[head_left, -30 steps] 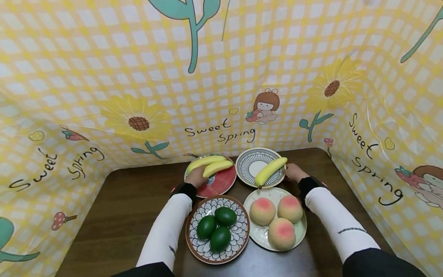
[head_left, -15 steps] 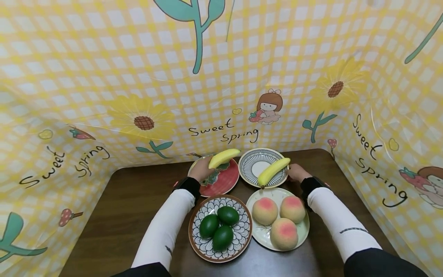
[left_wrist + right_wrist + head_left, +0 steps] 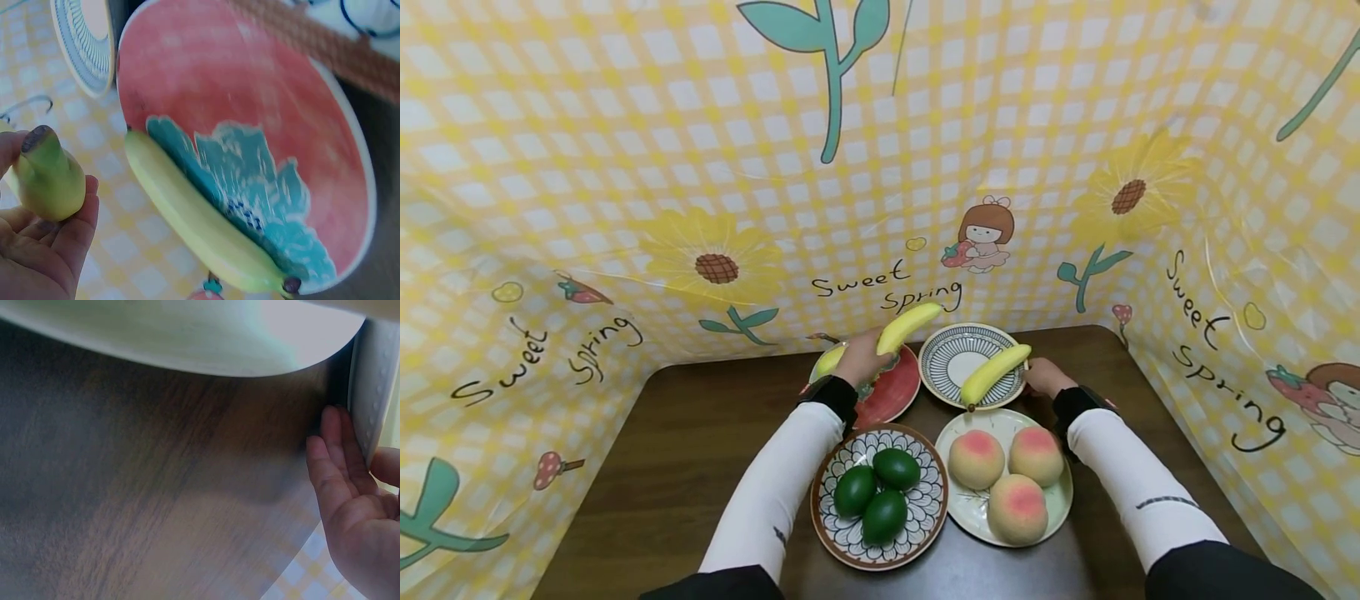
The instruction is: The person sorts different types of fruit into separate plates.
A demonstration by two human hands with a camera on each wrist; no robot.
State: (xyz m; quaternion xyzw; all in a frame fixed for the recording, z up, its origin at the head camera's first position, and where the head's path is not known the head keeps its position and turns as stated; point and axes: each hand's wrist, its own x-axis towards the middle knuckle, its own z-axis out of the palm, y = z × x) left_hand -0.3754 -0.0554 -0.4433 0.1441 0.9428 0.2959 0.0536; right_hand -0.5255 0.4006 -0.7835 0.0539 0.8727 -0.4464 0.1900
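My left hand (image 3: 861, 360) grips a yellow banana (image 3: 910, 326) over the right part of a red plate (image 3: 897, 393); in the left wrist view its dark stem end (image 3: 39, 139) faces the camera. Another banana (image 3: 200, 219) lies along the edge of that plate, partly hidden behind the hand in the head view. My right hand (image 3: 1047, 377) pinches the right rim of a black-and-white lined plate (image 3: 942, 354), thumb at the rim and fingers (image 3: 331, 434) below. Across this plate lies one banana (image 3: 996, 375).
In front stand a brown-rimmed plate (image 3: 820, 521) with three dark green oval fruits (image 3: 883, 517) and a pale green plate (image 3: 1060, 504) with three peaches (image 3: 1017, 508). Checked yellow cloth (image 3: 850, 208) hangs behind and beside the brown table (image 3: 700, 450).
My left hand has picked up one of two bananas from the red plate and carried it up and rightward. The right hand stays at the lined plate's rim.
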